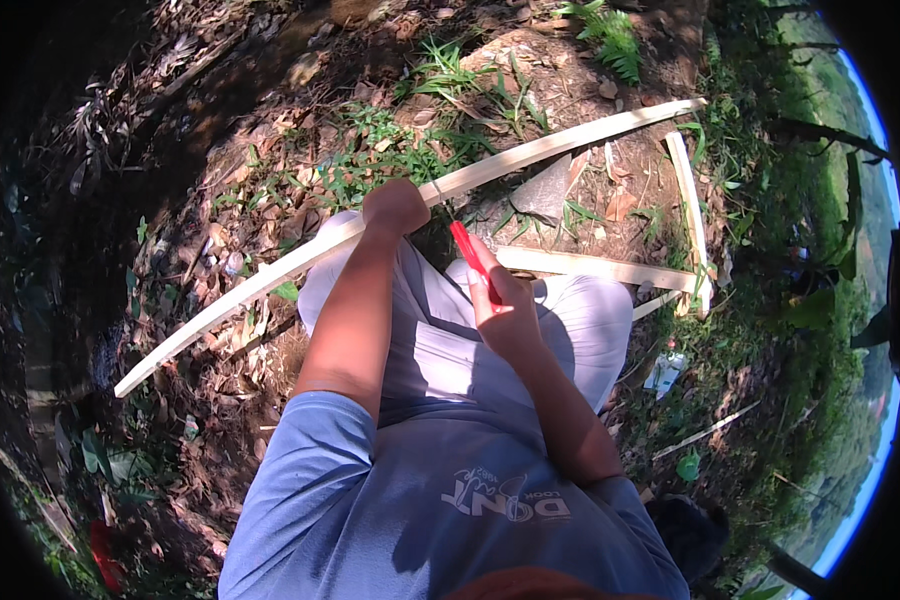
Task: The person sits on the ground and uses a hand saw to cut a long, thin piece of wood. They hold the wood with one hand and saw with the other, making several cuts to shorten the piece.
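Note:
A long pale wooden strip stretches slantwise across the front of my bent knees, looking bowed from lower left to upper right. My left hand is closed around its middle, above my left knee. A thin dark mark crosses the strip just right of that fist. In my right hand is a slim red tool, with the fingers wrapped along it and its upper end pointing toward the strip. The tool's working end is too small to make out, and it appears apart from the wood.
A second wooden strip lies beyond my right knee, meeting a shorter strip at the right. A flat grey stone sits between them. Dry leaves, weeds and a fern cover the ground. A white scrap lies at right.

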The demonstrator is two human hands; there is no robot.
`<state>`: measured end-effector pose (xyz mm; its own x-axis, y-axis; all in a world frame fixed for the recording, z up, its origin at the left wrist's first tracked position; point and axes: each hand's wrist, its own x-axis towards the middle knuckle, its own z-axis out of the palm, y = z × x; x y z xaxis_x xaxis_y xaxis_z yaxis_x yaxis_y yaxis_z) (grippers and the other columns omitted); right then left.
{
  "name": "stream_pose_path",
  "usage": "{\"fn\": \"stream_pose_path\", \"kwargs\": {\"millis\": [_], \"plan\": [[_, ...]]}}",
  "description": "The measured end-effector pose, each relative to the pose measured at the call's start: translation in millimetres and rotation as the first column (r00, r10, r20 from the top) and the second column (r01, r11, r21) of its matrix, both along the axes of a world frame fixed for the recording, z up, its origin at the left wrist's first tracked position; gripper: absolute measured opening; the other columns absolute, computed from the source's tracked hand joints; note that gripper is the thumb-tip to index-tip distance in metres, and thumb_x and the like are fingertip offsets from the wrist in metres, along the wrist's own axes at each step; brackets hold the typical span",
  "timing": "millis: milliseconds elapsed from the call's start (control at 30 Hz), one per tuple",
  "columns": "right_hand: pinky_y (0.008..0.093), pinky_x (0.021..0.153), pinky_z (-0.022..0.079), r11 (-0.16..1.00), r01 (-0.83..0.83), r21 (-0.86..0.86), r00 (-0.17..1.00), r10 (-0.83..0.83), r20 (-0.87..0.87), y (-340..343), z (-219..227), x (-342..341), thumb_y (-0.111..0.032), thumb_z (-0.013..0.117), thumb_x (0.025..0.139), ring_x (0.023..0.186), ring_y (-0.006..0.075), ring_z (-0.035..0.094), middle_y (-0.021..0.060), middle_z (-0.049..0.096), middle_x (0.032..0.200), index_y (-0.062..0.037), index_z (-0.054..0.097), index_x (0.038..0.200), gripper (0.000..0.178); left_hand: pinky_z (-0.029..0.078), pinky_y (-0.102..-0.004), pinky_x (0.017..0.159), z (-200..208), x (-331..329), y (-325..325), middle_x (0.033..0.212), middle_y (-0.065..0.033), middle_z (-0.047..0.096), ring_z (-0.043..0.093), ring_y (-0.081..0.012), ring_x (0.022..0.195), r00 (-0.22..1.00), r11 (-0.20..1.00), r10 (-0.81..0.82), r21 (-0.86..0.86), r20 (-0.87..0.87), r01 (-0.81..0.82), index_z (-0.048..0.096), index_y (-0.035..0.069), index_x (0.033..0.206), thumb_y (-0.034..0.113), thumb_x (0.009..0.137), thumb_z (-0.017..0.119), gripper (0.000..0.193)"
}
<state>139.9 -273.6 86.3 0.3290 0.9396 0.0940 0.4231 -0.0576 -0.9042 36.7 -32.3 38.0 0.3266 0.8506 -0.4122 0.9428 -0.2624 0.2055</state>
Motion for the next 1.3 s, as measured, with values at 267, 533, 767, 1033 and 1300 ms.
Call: {"fn": "stream_pose_path", "kwargs": {"millis": [267,533,767,1033,1300], "plan": [[0.0533,0.069,0.055,0.994,-0.011,-0.108,0.969,0.037,0.245,66,77,-23,-0.022,0.063,0.103,0.078,0.0502,0.069,0.0293,0.069,0.08,-0.0025,0.069,0.113,0.022,0.062,-0.0463,0.089,-34,-12,0,0.107,-0.0152,0.08,0.078,-0.0341,0.103,0.999,0.981,-0.048,0.19,0.023,0.043,0.079,0.008,0.107,0.039,0.095,0.068,0.034],[0.0368,0.061,0.046,0.989,-0.031,-0.144,0.997,0.021,-0.068,129,98,31,-0.022,0.059,0.107,0.061,0.016,0.054,0.014,0.067,0.071,0.005,0.075,0.102,0.032,0.065,-0.0426,0.063,-62,-9,-20,0.08,-0.0114,0.078,0.079,-0.0286,0.069,0.996,0.789,-0.078,0.608,-0.04,0.087,0.068,0.009,0.087,0.02,0.099,0.059,0.018],[0.0454,0.068,0.057,0.999,0.04,-0.003,0.994,-0.04,0.098,20,50,-30,-0.017,0.064,0.104,0.075,0.0423,0.073,0.0269,0.073,0.091,-0.0051,0.061,0.143,0.041,0.064,-0.0474,0.075,-39,1,-18,0.092,-0.0176,0.081,0.081,-0.0358,0.085,0.991,0.922,-0.067,0.386,0.111,0.019,0.078,0.006,0.094,0.019,0.093,0.061,0.021],[0.0287,0.074,0.058,0.983,0.123,0.133,0.982,-0.14,0.128,-57,171,1,-0.005,0.06,0.104,0.084,0.0163,0.076,0.0185,0.079,0.112,0.0023,0.06,0.147,0.044,0.061,-0.0477,0.092,-32,-4,19,0.109,-0.0197,0.08,0.078,-0.0375,0.103,0.998,0.985,-0.044,0.169,0.046,0.036,0.082,0.006,0.104,0.023,0.086,0.067,0.029],[0.0351,0.077,0.057,0.787,0.614,0.063,0.753,-0.608,0.251,-86,111,70,-0.017,0.062,0.107,0.084,0.0225,0.075,0.0215,0.077,0.101,-0.009,0.062,0.149,0.043,0.061,-0.0472,0.093,-13,-3,2,0.11,-0.0196,0.08,0.078,-0.0364,0.104,0.999,0.991,-0.017,0.132,0.05,0.01,0.081,0.006,0.108,0.032,0.084,0.075,0.035]]}}
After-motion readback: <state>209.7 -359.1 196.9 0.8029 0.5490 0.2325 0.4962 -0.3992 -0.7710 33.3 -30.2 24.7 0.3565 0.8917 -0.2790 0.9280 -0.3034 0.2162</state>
